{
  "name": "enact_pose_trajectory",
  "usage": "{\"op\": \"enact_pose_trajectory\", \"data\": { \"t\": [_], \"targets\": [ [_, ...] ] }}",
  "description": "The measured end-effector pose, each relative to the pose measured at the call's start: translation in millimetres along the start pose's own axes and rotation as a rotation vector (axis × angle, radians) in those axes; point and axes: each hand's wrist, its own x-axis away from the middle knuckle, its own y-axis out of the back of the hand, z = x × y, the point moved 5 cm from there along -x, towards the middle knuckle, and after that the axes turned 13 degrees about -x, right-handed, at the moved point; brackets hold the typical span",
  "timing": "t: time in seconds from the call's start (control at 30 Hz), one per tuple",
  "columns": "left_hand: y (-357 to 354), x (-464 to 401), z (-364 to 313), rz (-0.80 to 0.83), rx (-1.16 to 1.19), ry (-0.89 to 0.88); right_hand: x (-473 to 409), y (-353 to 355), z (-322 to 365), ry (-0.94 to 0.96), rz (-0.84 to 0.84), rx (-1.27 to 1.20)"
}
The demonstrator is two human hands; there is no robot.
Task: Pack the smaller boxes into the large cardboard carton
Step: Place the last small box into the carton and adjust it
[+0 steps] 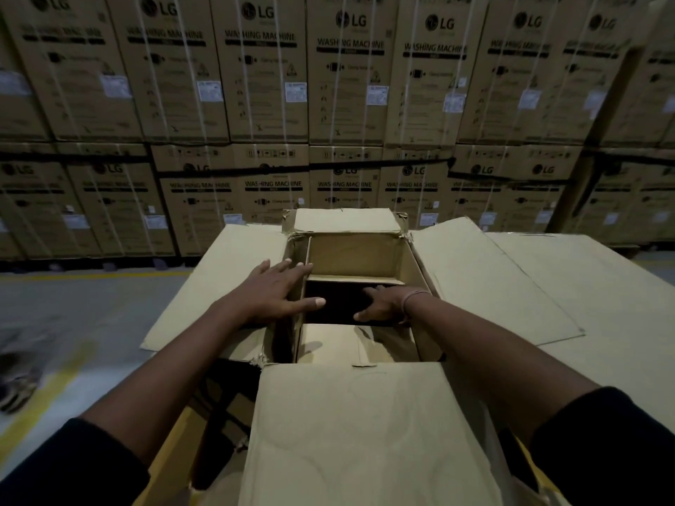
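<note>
Left grip [272, 292] flat, fingers spread on large open cardboard carton [350, 432] left rim; right grip [383, 304] grasping small dark box [334, 303]; lower level, snug against far cardboard divider [356, 279]

Carton [369, 432]: plain tan-brown cardboard, flaps same tan, no print. Small box [336, 304] inside: v. dark, near black. Other boxes [328, 345] in carton: tan, unprinted. Stacked boxes [347, 85] behind: brown w/ black logo + black lettering, black bar under text, white labels, pale strapping lines running down fronts. Floor [91, 304]: grey w/ yellow painted stripes. Sleeves [602, 451]: black. Wristband [414, 297] on right wrist: pinkish.
</note>
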Motion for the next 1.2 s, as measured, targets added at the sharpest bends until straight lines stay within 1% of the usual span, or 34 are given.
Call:
{"op": "enact_pose_trajectory", "data": {
  "t": [0.07,0.13,0.2,0.37,0.57,0.7,0.77,0.87,0.93,0.97,1.07,1.13,1.2],
  "targets": [
    [3,-2,-4,0.013,0.001,-0.003,-2,3,1,0.019,-0.079,0.020],
    [6,-4,-7,0.030,-0.002,0.001,-2,12,2,0.017,-0.149,-0.027],
    [5,-4,-8,0.038,-0.030,0.007,-2,20,3,0.018,-0.184,-0.063],
    [-1,-2,-5,0.036,-0.083,0.016,-10,30,6,0.017,-0.179,-0.076],
    [1,-5,-4,0.058,-0.127,-0.032,-15,35,9,0.031,-0.190,-0.063],
    [3,-13,-16,0.075,-0.210,-0.094,-8,34,8,0.048,-0.179,-0.054],
    [3,-22,-36,0.075,-0.267,-0.154,-6,33,7,0.054,-0.170,-0.085],
    [0,-39,-81,0.080,-0.340,-0.289,-7,33,8,0.046,-0.183,-0.085],
    [-7,-48,-104,0.160,-0.375,-0.353,-11,33,9,0.048,-0.192,-0.061],
    [-8,-51,-112,0.210,-0.397,-0.357,-13,33,8,0.049,-0.191,-0.051],
    [3,-64,-113,0.305,-0.447,-0.227,-16,26,4,0.048,-0.147,-0.010],
    [12,-71,-99,0.334,-0.503,-0.141,-15,17,1,0.056,-0.090,0.026],
    [15,-74,-77,0.343,-0.509,-0.069,-10,8,-2,0.059,-0.054,0.017]
  ]
}}
